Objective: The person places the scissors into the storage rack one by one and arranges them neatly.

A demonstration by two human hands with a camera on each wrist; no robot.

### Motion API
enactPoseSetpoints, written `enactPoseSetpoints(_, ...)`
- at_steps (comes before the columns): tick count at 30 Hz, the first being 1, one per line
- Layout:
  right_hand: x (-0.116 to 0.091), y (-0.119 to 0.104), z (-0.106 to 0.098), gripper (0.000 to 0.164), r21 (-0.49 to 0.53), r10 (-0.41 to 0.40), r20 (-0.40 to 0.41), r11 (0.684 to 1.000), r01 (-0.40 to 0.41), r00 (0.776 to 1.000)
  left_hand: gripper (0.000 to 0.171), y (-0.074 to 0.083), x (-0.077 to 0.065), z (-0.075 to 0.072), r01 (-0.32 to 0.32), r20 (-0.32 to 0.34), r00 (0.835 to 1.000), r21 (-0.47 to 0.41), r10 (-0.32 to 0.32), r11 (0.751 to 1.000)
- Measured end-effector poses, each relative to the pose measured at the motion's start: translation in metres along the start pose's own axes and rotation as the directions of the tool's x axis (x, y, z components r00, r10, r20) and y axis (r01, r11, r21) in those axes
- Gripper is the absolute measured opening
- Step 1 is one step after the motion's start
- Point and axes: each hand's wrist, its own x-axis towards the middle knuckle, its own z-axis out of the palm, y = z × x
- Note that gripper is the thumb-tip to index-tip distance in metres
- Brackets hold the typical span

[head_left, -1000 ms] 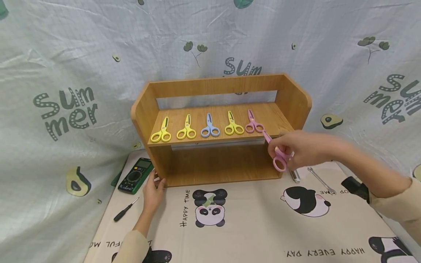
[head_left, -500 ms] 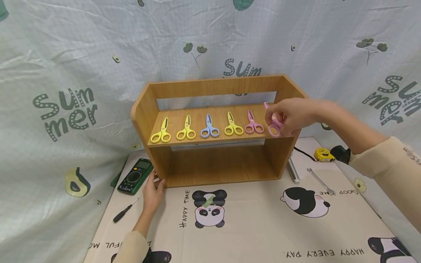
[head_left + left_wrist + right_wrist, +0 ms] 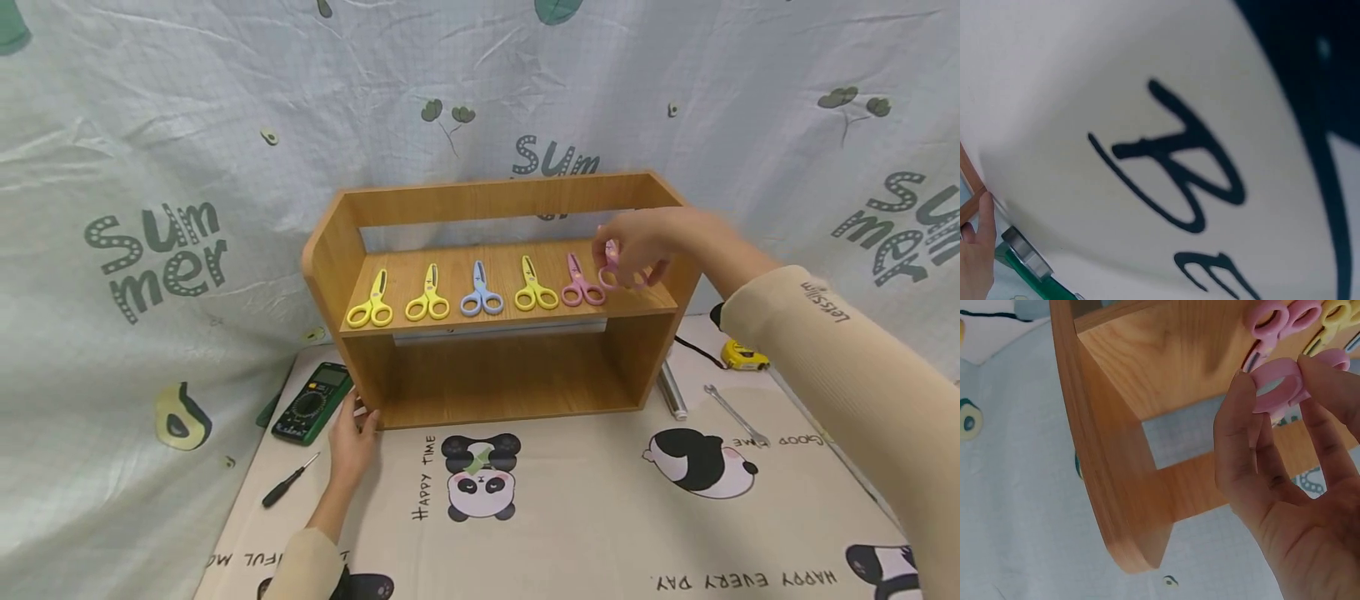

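Note:
My right hand pinches a pair of pink scissors by its finger loops, over the right end of the upper board of a wooden shelf. The held blades point toward the back and are partly hidden. Just left of them lies another pair of pink scissors. Farther left in the row are yellow scissors, blue scissors and two more yellow pairs, all loops to the front. My left hand touches the shelf's lower left corner; in the left wrist view one straight finger meets the wood.
Left of the shelf lie a green multimeter and a black screwdriver. On its right are a silver tube, a wrench and a yellow tape measure. A printed curtain hangs behind.
My right hand has lifted the pink scissors from in front of the shelf's right side up and back over the upper board. The left hand has stayed at the corner.

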Motion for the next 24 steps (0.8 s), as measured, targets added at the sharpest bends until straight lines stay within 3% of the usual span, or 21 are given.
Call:
enactPoseSetpoints(13, 0.024, 0.011, -0.002, 0.020, -0.034, 0.060, 0.024, 0.998, -0.060, 0.998, 0.056, -0.001, 0.000, -0.001, -0.009, -0.005, 1.000, 0.005, 0.009, 1.000)
enactPoseSetpoints(24, 0.034, 0.019, 0.010, 0.034, -0.034, 0.119, 0.012, 0.992, -0.119, 0.993, 0.056, -0.004, 0.000, 0.001, -0.034, -0.019, 0.999, -0.010, 0.033, 0.999)
